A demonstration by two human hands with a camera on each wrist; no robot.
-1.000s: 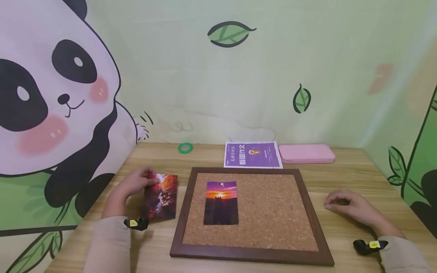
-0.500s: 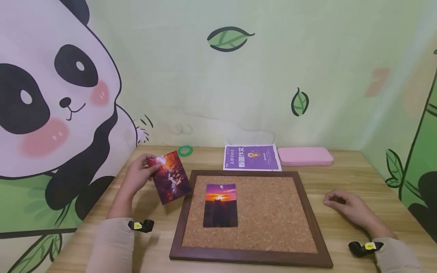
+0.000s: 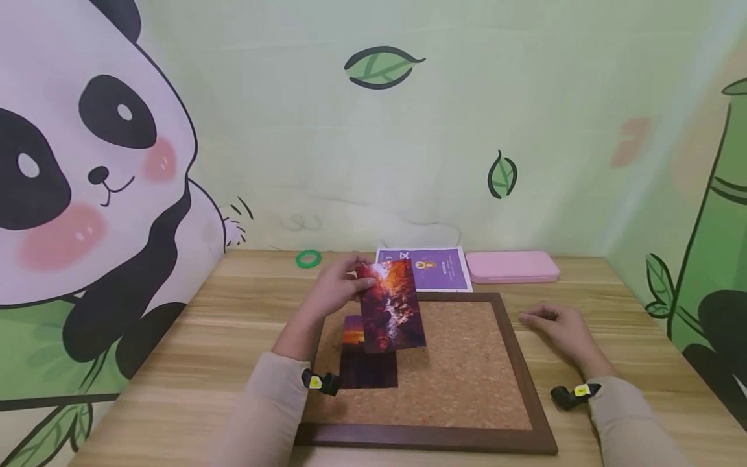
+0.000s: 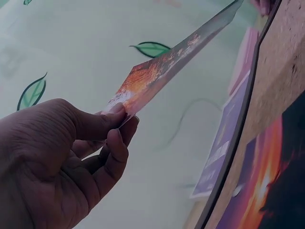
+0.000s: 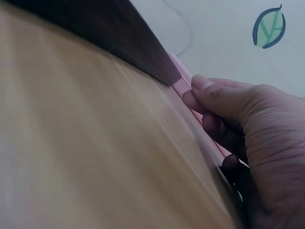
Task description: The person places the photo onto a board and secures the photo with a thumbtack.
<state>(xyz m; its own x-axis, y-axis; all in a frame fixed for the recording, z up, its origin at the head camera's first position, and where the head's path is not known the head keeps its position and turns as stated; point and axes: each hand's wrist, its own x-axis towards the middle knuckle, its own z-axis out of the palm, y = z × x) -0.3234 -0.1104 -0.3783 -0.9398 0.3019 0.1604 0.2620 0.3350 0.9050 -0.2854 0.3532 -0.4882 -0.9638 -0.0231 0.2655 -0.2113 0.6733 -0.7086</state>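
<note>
My left hand (image 3: 336,290) pinches a photo (image 3: 393,311) of a red and orange stream scene by its upper left corner, thumb on the front. In the head view it hangs over the framed corkboard (image 3: 461,363), overlapping a sunset photo (image 3: 369,371) on the cork. The left wrist view shows the thumb and fingers (image 4: 119,143) at the photo's edge, and a small pale pin (image 4: 237,191) on the sunset photo. Beyond the board's right side, my right hand (image 3: 557,329) rests near the table with loosely curled fingers and holds nothing.
Behind the board lie a purple booklet (image 3: 446,275), partly covered by the held photo, and a pink case (image 3: 512,266). A green ring of tape (image 3: 308,259) is at the back left. The wooden table (image 3: 192,363) meets a wall with painted leaves.
My left hand has lifted the stream photo from the table left of the board and carried it right, over the board. My right hand has shifted slightly toward the board.
</note>
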